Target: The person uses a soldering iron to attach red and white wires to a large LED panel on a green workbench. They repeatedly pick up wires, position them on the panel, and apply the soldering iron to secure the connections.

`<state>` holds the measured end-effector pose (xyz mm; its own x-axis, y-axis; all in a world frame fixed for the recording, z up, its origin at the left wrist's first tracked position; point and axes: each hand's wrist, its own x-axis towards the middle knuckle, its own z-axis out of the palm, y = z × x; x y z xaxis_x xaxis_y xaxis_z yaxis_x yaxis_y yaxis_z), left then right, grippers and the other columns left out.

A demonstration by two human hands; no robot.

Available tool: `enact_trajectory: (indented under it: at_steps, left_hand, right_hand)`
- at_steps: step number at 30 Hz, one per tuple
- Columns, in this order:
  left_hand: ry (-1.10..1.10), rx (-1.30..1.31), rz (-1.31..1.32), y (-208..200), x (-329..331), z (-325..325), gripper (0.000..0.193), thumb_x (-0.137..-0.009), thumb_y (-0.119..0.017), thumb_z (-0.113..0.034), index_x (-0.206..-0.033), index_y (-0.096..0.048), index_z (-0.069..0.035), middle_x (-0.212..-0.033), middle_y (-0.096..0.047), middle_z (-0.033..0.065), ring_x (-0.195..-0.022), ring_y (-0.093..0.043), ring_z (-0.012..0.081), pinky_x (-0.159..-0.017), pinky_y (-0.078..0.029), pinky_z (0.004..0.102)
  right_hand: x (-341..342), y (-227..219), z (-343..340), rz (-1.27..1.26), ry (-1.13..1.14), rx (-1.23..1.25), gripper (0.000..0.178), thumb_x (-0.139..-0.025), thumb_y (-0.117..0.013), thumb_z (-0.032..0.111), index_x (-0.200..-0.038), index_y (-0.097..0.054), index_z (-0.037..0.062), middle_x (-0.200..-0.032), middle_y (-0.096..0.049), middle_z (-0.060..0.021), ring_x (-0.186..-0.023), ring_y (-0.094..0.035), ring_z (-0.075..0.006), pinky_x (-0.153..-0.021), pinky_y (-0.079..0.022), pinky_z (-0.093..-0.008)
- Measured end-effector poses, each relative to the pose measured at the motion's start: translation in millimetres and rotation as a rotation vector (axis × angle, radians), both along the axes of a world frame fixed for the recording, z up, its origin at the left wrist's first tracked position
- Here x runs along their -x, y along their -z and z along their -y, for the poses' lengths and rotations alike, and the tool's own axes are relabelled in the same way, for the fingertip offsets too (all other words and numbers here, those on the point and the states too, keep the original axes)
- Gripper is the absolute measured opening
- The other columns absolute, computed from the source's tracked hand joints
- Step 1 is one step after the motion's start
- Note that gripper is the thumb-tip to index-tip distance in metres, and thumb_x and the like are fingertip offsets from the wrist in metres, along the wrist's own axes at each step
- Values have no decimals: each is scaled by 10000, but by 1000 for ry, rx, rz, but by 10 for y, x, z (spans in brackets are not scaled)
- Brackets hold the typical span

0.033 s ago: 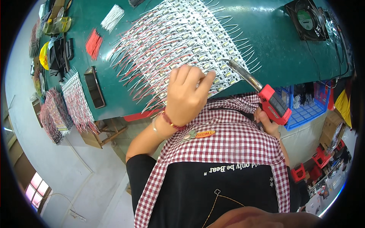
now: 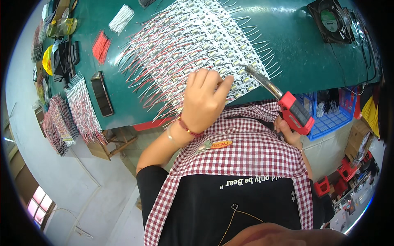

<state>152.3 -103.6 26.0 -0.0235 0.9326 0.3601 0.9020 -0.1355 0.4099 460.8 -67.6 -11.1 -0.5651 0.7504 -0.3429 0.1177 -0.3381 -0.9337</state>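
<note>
A large sheet of small white circuit boards (image 2: 197,37) lies on the green table. Red and white wires fringe its left side, white ones its right. My left hand (image 2: 205,98) rests over the sheet's near edge, fingers curled and thumb reaching toward the boards; whatever the fingertips pinch is hidden. In my right hand (image 2: 287,131), off the table's near edge, is a red soldering iron (image 2: 295,112). Its metal barrel points up and left, with the tip just over the boards, right of my left thumb.
Red wires (image 2: 101,47) and white wires (image 2: 121,19) lie in bunches left of the sheet. A phone (image 2: 101,94) and wired boards (image 2: 84,108) are farther left. At the far right stands a black fan (image 2: 331,21); below the table edge is a blue crate (image 2: 328,127).
My left hand has shifted very slightly to the right. The soldering iron and the sheet look almost the same.
</note>
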Motion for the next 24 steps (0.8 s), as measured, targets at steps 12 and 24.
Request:
enact_trajectory:
  at_steps: [12,24]
  left_hand:
    - [-3,9,44,316,-99,-11,246,-693,-609,1,-931,-660,-30,-750,-437,60,-722,-456,224,-638,-363,346]
    - [-14,-3,10,332,-107,-25,249,-698,-652,17,-928,-671,-79,-729,-447,34,-703,-471,202,-636,-373,336]
  right_hand:
    - [-138,124,76,159,-119,-163,126,-840,-671,70,-941,-632,5,-837,-631,-42,-711,-586,-137,-622,-462,-292]
    - [-209,148,86,117,-114,-72,132,-845,-653,82,-942,-636,-6,-809,-632,-62,-716,-595,-143,-636,-467,-291]
